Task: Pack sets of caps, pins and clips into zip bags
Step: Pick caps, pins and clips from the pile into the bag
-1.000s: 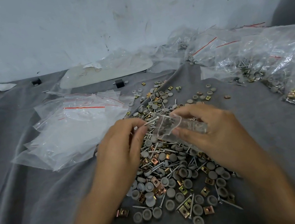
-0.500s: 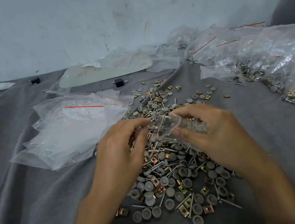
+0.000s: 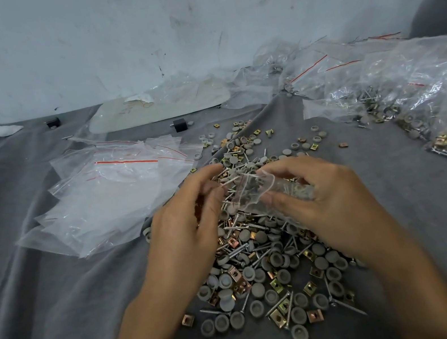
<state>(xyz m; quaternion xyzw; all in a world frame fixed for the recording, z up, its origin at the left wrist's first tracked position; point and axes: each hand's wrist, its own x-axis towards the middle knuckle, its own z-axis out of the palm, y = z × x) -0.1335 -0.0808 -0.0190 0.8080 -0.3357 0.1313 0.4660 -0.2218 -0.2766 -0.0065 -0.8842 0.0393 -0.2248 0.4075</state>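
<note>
A creased grey cloth (image 3: 43,290) covered the whole working surface, and behind it, at twelve o'clock, rose a scuffed, stained white wall (image 3: 133,35). In the middle of the cloth lay a loose heap of grey caps, pins and brass-coloured clips (image 3: 262,258), spreading from six o'clock up towards twelve. At ten o'clock from the heap, just beside its edge, sat a slack stack of empty zip bags (image 3: 108,201) with red seal lines. At two o'clock a mound of filled bags (image 3: 412,94) held the same mixed parts. A pale flat tray (image 3: 158,109) under clear plastic lay at twelve o'clock near the wall, with a small black block (image 3: 180,124) in front of it, and a scrap of white paper (image 3: 0,130) lay far off at ten o'clock.

Both hands hovered over the heap's centre. The right hand (image 3: 319,197) gripped a small zip bag (image 3: 261,189), thumb below and fingers curled over the top, its mouth gaping towards nine o'clock; pins and caps showed through its plastic. The left hand (image 3: 185,230) came in from seven o'clock with its fingers bent, forefinger and thumb seeming to pinch a threaded pin (image 3: 228,181) whose tip pointed at the bag's mouth. The remaining left fingers were tucked under the palm and out of sight.
</note>
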